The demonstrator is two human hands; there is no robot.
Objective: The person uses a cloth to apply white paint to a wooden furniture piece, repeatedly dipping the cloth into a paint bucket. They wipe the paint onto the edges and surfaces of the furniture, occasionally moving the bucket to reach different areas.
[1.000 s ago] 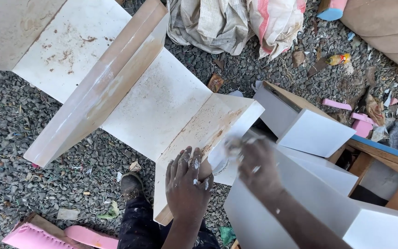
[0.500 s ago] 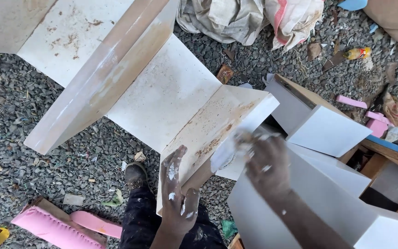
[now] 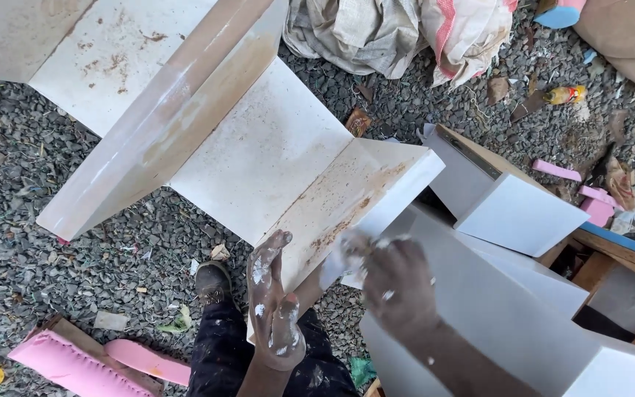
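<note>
Fingers of the left hand [image 3: 273, 301], now edge-on, press flat along the white panel [image 3: 347, 202]; the right hand [image 3: 395, 283] stays blurred, grip unclear.

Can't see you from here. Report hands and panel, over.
Left hand flat against white shelf panel, bracing. Right hand pressing pale rag on its edge. White boxes crowd right side.

A single head-worn camera looked steeply down from close above, over the person's own legs at 6 o'clock. The white shelf unit [image 3: 259, 162] filled the frame from 10 to 3 o'clock, with gravel ground [image 3: 31, 184] beneath. No second view shared the scene.
</note>
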